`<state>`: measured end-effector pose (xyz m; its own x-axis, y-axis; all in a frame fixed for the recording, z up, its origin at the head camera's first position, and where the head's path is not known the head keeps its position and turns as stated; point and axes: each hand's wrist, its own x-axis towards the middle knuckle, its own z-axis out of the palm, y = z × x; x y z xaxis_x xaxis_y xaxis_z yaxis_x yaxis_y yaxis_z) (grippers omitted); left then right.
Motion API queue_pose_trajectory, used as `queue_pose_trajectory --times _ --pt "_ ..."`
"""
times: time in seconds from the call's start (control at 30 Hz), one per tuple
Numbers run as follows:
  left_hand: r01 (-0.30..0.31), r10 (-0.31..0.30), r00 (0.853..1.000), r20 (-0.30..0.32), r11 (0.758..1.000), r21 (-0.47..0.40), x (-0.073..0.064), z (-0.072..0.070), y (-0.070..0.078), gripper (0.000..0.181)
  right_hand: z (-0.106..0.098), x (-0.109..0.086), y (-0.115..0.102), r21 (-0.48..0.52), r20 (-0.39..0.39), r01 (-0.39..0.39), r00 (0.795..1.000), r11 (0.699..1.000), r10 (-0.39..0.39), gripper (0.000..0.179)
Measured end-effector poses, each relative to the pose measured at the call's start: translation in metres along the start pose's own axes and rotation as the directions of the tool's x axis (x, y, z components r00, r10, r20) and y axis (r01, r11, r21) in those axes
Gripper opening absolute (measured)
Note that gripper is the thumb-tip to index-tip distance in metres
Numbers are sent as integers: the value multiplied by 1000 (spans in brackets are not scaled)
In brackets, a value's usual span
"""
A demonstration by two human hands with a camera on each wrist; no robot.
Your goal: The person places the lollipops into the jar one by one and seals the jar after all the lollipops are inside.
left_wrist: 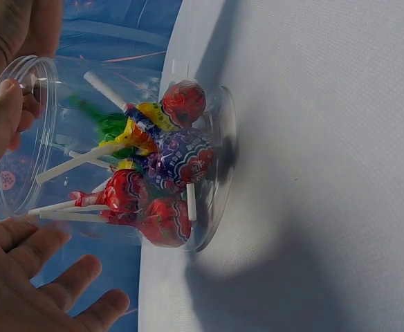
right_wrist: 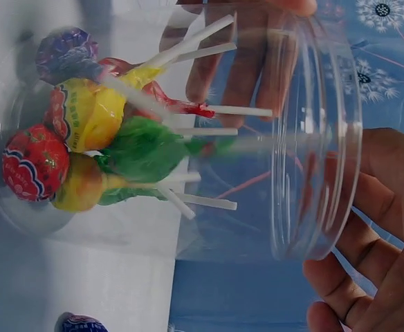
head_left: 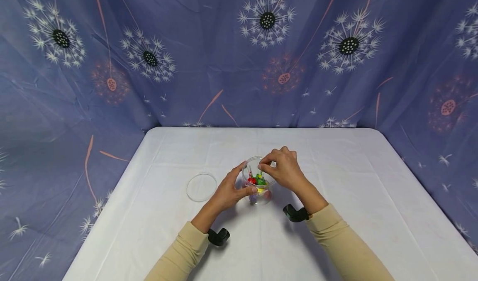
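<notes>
A clear plastic jar (head_left: 262, 200) holds several wrapped lollipops and stands upright on the table. My left hand (head_left: 229, 191) grips it near the rim, thumb on the near side and fingers round the left. Its lower fingers spread beside the wall in the left wrist view. With fingertips at the jar's mouth, my right hand (head_left: 282, 167) pinches the stick of a green lollipop (right_wrist: 147, 149), whose head is inside the jar. Around it are a red lollipop (right_wrist: 34, 162), a yellow one (right_wrist: 95, 114) and a purple one (left_wrist: 181, 158), most sticks pointing upward.
A clear round lid (head_left: 188, 185) lies flat on the white table (head_left: 168, 239), left of the jar. At the bottom edge of the right wrist view, part of a dark blue wrapped thing (right_wrist: 83, 324) shows outside the jar. A blue dandelion-print curtain (head_left: 209, 57) hangs behind.
</notes>
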<state>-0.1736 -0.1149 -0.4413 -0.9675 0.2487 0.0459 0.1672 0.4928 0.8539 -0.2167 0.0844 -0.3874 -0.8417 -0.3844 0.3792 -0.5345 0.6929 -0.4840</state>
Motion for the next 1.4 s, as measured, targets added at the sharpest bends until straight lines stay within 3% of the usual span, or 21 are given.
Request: queue_pose_trajectory --times 0.33,0.7,1.07,1.4 --pt "7 -7 1000 -4 1000 6 0 0 1 88 -13 -1 3 48 -29 -29 999 998 30 13" --pt "13 -13 1000 -12 1000 17 0 -1 2 90 -35 -7 24 76 -71 -125 989 989 131 14" --pt "1 -1 1000 -7 1000 25 0 1 1 88 -36 -24 64 66 -44 -220 974 973 223 16" --pt "-1 1 1000 -6 1000 23 0 0 3 89 -26 -39 110 32 20 -362 932 932 361 22"
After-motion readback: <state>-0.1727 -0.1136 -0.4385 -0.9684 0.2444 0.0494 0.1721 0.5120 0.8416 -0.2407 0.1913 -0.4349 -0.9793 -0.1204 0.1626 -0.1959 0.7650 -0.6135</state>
